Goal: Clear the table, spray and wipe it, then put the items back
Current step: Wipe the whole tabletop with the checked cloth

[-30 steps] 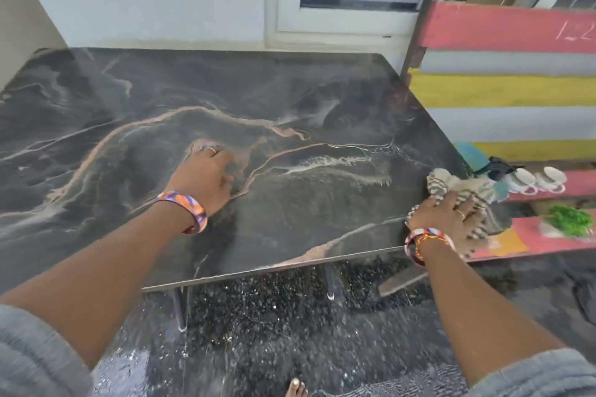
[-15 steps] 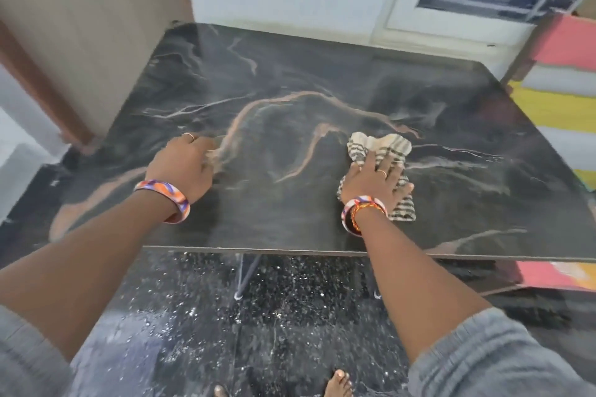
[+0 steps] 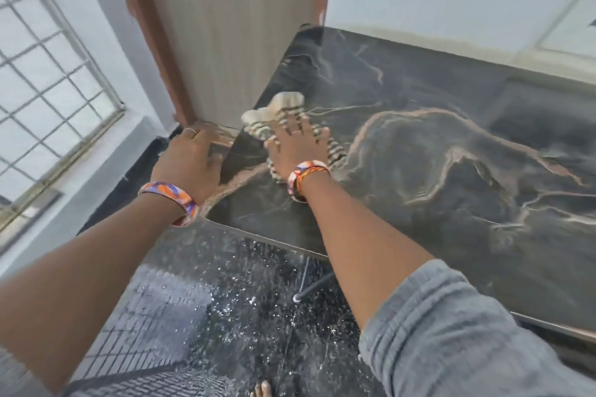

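Note:
The dark marble table (image 3: 451,171) with tan veins fills the right half of the head view. A striped beige-and-black cloth (image 3: 277,113) lies near the table's left edge. My right hand (image 3: 295,145) presses flat on the cloth with fingers spread. My left hand (image 3: 190,161) rests flat on the table's near-left corner, partly over the edge, and holds nothing. Both wrists wear colourful bangles.
A wooden door (image 3: 232,26) with a brown frame stands close behind the table's left end. A barred window (image 3: 48,100) is at the left. The dark speckled floor (image 3: 225,300) lies below, with a table leg (image 3: 309,287) and my toes (image 3: 263,388) showing.
My right hand has slid the cloth across the table from the right edge to the left edge. The view has swung left with it. My left hand now sits at the table's corner.

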Available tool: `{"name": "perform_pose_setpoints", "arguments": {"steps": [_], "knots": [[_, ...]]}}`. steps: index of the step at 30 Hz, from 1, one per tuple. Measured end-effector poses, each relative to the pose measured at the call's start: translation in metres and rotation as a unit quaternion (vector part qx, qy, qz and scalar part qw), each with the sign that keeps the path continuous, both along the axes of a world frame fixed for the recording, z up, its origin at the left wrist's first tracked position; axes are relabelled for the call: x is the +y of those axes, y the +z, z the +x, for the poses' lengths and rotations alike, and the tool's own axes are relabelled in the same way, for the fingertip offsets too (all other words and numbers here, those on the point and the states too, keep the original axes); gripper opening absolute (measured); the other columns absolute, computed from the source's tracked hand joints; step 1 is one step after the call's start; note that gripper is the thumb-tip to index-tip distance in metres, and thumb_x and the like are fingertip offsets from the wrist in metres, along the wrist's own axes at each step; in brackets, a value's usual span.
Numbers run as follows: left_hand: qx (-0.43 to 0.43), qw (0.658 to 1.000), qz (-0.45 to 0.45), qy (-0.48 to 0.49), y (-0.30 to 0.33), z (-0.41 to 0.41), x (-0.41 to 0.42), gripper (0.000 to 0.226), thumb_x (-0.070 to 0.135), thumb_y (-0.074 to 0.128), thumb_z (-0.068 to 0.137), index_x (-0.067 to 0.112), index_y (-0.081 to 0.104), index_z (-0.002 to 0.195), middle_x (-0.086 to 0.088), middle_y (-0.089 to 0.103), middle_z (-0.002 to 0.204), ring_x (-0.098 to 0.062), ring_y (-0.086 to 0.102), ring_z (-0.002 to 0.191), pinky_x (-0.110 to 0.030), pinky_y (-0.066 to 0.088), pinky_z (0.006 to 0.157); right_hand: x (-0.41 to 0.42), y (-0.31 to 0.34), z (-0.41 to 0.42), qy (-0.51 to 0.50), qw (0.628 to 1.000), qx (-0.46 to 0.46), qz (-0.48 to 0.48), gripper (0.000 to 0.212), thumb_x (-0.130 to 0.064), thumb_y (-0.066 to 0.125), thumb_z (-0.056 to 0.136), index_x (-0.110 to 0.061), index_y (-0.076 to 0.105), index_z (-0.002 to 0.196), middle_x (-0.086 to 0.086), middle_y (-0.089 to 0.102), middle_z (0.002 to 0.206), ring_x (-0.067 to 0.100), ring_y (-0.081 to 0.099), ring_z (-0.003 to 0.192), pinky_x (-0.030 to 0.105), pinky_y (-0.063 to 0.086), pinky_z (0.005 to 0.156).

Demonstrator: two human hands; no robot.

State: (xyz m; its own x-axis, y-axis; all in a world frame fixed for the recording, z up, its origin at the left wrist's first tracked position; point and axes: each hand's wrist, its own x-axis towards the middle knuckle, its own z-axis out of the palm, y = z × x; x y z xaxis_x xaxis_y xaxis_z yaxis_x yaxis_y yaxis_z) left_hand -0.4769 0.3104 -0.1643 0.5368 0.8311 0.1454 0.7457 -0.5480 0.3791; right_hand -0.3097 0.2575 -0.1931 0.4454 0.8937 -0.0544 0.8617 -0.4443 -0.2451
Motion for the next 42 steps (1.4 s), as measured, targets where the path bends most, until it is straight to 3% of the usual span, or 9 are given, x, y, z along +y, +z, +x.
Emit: {"name": "perform_pose_setpoints", "arguments": {"steps": [11,15,22,26,30,34,36,39,42], "knots": [[-0.02,1.0,0.0,0.013,-0.006,-0.021,-0.001,0.04,0.027,0.03,0.094,-0.002,0.057,0.097,-0.032,0.059,0.103,-0.047,0.054,0.098,-0.051,0.046,0.085,-0.071,0.006,-0.074,0.285,0.958,-0.017,-0.04,0.044,-0.039,0.034,0.097,-0.047,0.029,0.14,-0.008,0.011,0.159,0.023,0.002,0.147,0.064,-0.004,0.112],[0.004,0.999,0.0,-0.038,-0.008,0.007,-0.035,0.046,0.031,0.025,0.088,-0.002,0.057,0.09,-0.03,0.06,0.097,-0.045,0.055,0.092,-0.05,0.047,0.081,-0.124,-0.001,-0.061,0.312,0.938,-0.142,-0.058,0.057,-0.019,0.047,0.094,-0.048,0.029,0.14,-0.002,0.011,0.159,0.025,0.008,0.147,0.061,0.006,0.113],[0.006,0.985,0.008,-0.174,0.001,0.101,-0.109,0.052,0.033,0.023,0.085,0.001,0.06,0.102,-0.024,0.061,0.106,-0.042,0.054,0.1,-0.048,0.046,0.089,-0.264,-0.022,0.012,0.22,0.94,-0.261,-0.023,0.058,-0.008,0.035,0.076,-0.04,0.062,0.116,-0.001,0.052,0.14,0.027,0.057,0.12,0.055,0.043,0.096],[-0.007,0.967,-0.002,-0.253,0.011,0.165,-0.168,0.046,0.029,0.027,0.086,-0.001,0.061,0.096,-0.025,0.061,0.104,-0.042,0.055,0.099,-0.046,0.044,0.087,-0.36,-0.033,0.075,0.164,0.937,-0.308,-0.021,0.061,-0.004,0.038,0.076,-0.042,0.05,0.122,-0.003,0.056,0.136,0.027,0.061,0.115,0.055,0.046,0.092],[-0.006,0.947,-0.002,-0.32,0.009,0.228,-0.235,0.06,0.04,0.016,0.086,0.001,0.06,0.101,-0.022,0.061,0.109,-0.041,0.054,0.102,-0.045,0.046,0.088,-0.457,-0.034,0.138,0.122,0.929,-0.349,-0.029,0.07,-0.004,0.047,0.074,-0.045,0.037,0.129,-0.004,0.035,0.142,0.028,0.059,0.118,0.053,0.042,0.098],[0.012,0.933,0.006,-0.36,0.005,0.281,-0.297,0.06,0.038,0.017,0.087,-0.001,0.059,0.103,-0.023,0.061,0.111,-0.041,0.054,0.102,-0.046,0.044,0.089,-0.553,-0.029,0.197,0.083,0.927,-0.315,-0.187,0.124,-0.029,0.091,0.031,-0.043,0.027,0.136,-0.002,0.019,0.156,0.032,0.044,0.128,0.057,0.03,0.1],[0.008,0.926,0.012,-0.378,0.005,0.302,-0.325,0.061,0.039,0.015,0.086,0.001,0.06,0.101,-0.021,0.061,0.11,-0.04,0.055,0.102,-0.045,0.044,0.089,-0.591,-0.021,0.217,0.062,0.924,-0.295,-0.235,0.12,-0.037,0.09,0.033,-0.043,0.028,0.135,0.002,0.036,0.15,0.034,0.054,0.122,0.056,0.031,0.1],[0.004,0.915,0.025,-0.403,0.005,0.329,-0.362,0.063,0.042,0.013,0.086,0.002,0.06,0.1,-0.018,0.062,0.109,-0.039,0.055,0.102,-0.044,0.044,0.089,-0.642,-0.009,0.246,0.033,0.93,-0.298,-0.213,0.086,-0.005,0.073,0.053,-0.04,0.04,0.125,0.008,0.059,0.13,0.037,0.061,0.112,0.059,0.046,0.091],[0.003,0.903,0.029,-0.429,0.007,0.354,-0.395,0.068,0.044,0.01,0.083,0.0,0.059,0.1,-0.02,0.062,0.106,-0.04,0.055,0.099,-0.043,0.043,0.087,-0.691,-0.006,0.279,-0.022,0.943,-0.278,-0.183,0.11,0.025,0.073,0.03,-0.035,0.05,0.119,0.013,0.06,0.129,0.041,0.06,0.111,0.062,0.048,0.084]]}}
